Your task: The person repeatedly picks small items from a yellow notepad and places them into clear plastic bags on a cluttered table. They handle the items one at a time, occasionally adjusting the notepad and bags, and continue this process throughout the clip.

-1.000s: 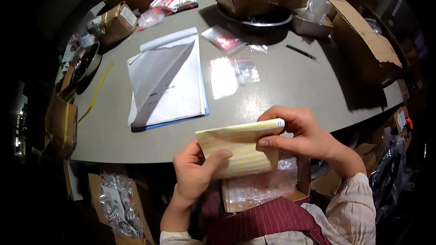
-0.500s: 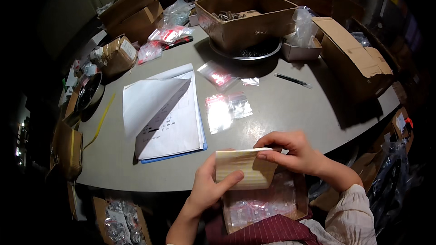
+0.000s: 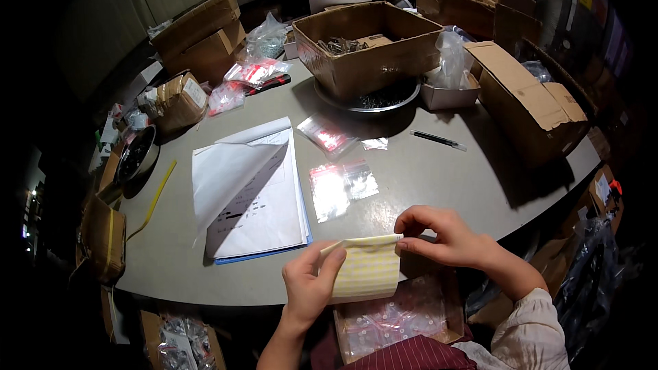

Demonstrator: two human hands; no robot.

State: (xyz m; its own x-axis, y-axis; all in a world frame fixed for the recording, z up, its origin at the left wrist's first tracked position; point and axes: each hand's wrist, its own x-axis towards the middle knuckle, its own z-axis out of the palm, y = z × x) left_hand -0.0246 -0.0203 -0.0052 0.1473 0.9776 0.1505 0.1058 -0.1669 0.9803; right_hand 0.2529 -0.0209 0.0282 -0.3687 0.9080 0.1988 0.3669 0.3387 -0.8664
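A pale yellow sheet with rows of small yellow marks, looking like a sheet of stickers, is held up between both hands at the table's near edge. My left hand grips its upper left edge, thumb in front. At the upper right corner, my right hand pinches the sheet between thumb and curled fingers. Below it, an open cardboard box holds several small clear zip bags with small pale round pieces in them. Ahead of the hands lie flat clear zip bags on the table.
Left of the bags lies a paper stack on a blue board, top page curled over. A black pen lies at right. Farther back, a large carton of metal parts rests on a round metal pan. A yellow strap lies at left.
The sheet has come down and left slightly and now shows its patterned face. My left thumb has moved up to its top edge; my right hand still pinches the corner.
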